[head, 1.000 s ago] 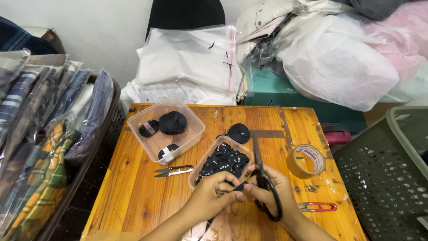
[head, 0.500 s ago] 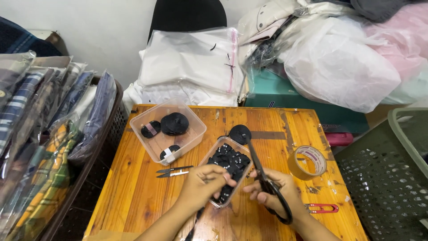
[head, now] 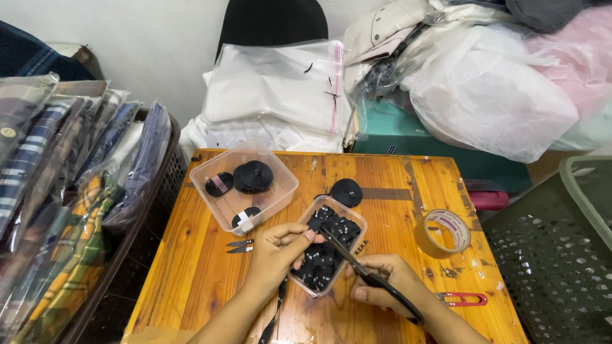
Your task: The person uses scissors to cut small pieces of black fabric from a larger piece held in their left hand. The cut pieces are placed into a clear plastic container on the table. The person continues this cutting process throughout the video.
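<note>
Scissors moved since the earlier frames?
Yes. The scissors swung up: their tips now lie over the small tray of black pieces, toward the left hand; the right hand holds the handles.

Long black-handled scissors [head: 366, 274] in my right hand, blades angled over the small clear plastic tub of black pieces [head: 328, 251], thin black strap [head: 275, 312] hanging below my left.

Both hands, the left hand [head: 275, 250] and the right hand [head: 390, 286], are bare. No rings or watch show. The forearms are uncovered, without sleeves.
</note>
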